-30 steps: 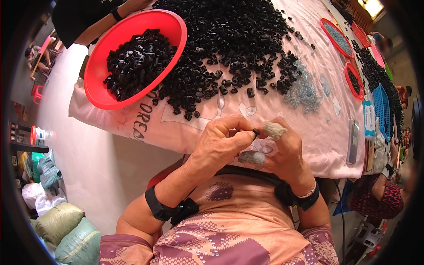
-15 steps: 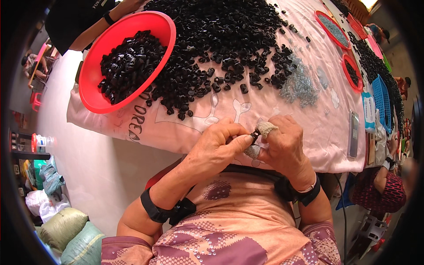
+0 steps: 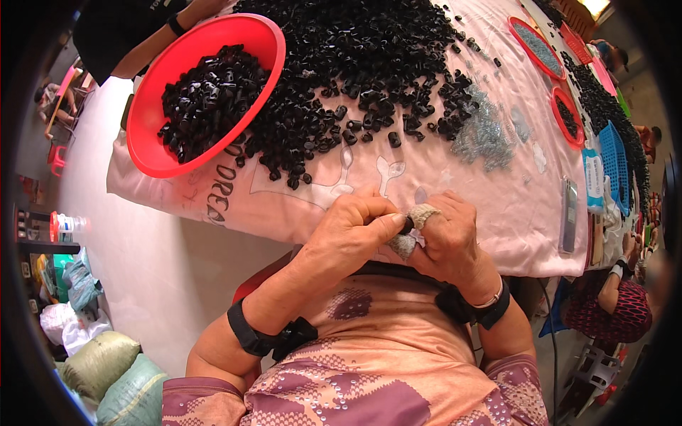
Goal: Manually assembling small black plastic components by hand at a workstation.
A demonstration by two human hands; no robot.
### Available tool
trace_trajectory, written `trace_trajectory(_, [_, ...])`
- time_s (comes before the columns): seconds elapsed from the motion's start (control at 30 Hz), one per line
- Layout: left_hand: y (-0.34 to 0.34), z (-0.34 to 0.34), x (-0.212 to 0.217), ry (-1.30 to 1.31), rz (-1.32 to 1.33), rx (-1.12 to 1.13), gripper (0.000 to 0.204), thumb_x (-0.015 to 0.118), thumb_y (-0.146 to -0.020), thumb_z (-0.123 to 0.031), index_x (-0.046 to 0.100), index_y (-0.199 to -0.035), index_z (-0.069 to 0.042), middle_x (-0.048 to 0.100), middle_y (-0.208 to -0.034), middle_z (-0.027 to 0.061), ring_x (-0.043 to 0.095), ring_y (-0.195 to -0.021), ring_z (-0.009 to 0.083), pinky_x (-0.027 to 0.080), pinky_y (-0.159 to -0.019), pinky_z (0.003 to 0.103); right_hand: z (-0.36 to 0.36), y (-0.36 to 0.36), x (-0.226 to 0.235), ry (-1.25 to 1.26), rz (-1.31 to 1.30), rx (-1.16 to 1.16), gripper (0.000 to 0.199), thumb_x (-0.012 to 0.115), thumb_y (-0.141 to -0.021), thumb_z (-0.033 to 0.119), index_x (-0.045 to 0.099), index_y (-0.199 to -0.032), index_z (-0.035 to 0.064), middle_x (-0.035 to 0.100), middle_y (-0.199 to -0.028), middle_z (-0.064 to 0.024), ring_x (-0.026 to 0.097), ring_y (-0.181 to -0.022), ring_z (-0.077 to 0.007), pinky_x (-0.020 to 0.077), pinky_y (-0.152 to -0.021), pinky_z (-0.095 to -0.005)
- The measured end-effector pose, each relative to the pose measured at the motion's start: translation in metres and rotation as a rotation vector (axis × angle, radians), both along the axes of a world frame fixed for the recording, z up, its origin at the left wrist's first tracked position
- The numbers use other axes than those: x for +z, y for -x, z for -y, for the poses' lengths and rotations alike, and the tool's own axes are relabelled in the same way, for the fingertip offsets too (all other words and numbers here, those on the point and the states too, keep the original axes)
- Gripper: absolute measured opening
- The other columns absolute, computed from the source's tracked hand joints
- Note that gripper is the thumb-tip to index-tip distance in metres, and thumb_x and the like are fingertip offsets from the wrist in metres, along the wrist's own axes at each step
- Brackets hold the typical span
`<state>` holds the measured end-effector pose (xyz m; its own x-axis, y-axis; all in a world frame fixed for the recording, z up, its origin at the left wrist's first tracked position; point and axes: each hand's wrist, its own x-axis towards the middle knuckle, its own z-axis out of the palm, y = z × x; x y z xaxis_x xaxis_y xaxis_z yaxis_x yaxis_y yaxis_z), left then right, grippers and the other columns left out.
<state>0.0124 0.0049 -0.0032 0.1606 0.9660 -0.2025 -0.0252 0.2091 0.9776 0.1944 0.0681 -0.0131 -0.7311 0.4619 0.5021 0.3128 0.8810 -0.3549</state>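
Over the near edge of the table, my left hand (image 3: 355, 228) pinches a small black plastic part (image 3: 407, 225) between thumb and forefinger. My right hand (image 3: 449, 234) closes on the same part from the other side. Its thumb and forefinger wear pale knitted finger covers (image 3: 422, 213). The fingers hide most of the part. Beyond my hands a large pile of similar black parts (image 3: 355, 64) spreads over the pink cloth (image 3: 284, 213). A patch of small clear, bluish pieces (image 3: 484, 135) lies to the pile's right.
A red basin (image 3: 145, 153) of black parts stands at the left, beside another person's arm (image 3: 153, 50). Farther right are red trays (image 3: 581, 138), a blue basket (image 3: 612, 160), a phone (image 3: 568, 216) and a wipes pack (image 3: 594, 181). Sacks (image 3: 103, 366) lie on the floor at left.
The black part has turned between my fingers, and my right fingers have closed farther around it. Both hands stay at nearly the same place.
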Motion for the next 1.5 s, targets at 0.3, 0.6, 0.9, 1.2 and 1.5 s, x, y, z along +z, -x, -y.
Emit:
trace_trajectory(0.3, [0.006,-0.002,0.003,0.394,0.592,-0.053,0.017,0.063,-0.093,-0.021,0.066,-0.092,-0.004,0.057,-0.075,-0.0058,0.043,-0.058,-0.0006,0.033,-0.051,0.016,0.002,0.001,0.003,0.015,-0.134,0.012,0.033,0.080,-0.065,0.029,0.056,-0.072,0.0073,0.049,-0.065,-0.0051,0.051,-0.056,-0.0238,0.0396,-0.055,-0.0364])
trace_trajectory(0.6, [-0.005,0.001,0.004,0.130,0.271,0.048,0.021,0.063,-0.094,-0.027,0.064,-0.090,-0.006,0.053,-0.071,-0.0067,0.040,-0.057,-0.0007,0.030,-0.050,0.016,0.000,0.001,0.002,-0.060,-0.063,-0.060,0.034,0.078,-0.063,0.028,0.054,-0.071,0.0062,0.051,-0.067,-0.0072,0.055,-0.060,-0.0271,0.0412,-0.058,-0.0379])
trace_trajectory(0.9, [0.004,-0.003,0.004,0.334,0.445,0.063,0.043,0.055,-0.097,-0.043,0.065,-0.095,-0.001,0.055,-0.070,-0.0030,0.042,-0.055,0.0021,0.030,-0.046,0.015,-0.003,0.001,-0.001,0.015,-0.095,-0.039,0.030,0.077,-0.065,0.024,0.053,-0.068,0.0061,0.049,-0.064,-0.0072,0.052,-0.058,-0.0278,0.0395,-0.055,-0.0391])
trace_trajectory(1.2, [0.011,0.002,0.009,0.121,0.229,-0.032,0.013,0.065,-0.089,-0.020,0.066,-0.090,-0.007,0.051,-0.070,-0.0078,0.043,-0.059,0.0009,0.032,-0.051,0.018,0.005,0.004,0.010,0.086,-0.004,-0.006,0.030,0.078,-0.068,0.025,0.056,-0.073,0.0054,0.050,-0.063,-0.0077,0.053,-0.058,-0.0274,0.0402,-0.057,-0.0391])
trace_trajectory(1.5, [0.050,-0.012,0.021,-0.165,0.724,0.548,0.041,0.049,-0.101,-0.038,0.061,-0.110,0.000,0.061,-0.080,0.0021,0.045,-0.055,0.0041,0.030,-0.041,0.017,-0.002,-0.005,0.002,0.122,-0.137,-0.128,0.025,0.079,-0.077,0.019,0.061,-0.073,0.0029,0.051,-0.056,-0.0083,0.052,-0.049,-0.0261,0.0408,-0.049,-0.0351])
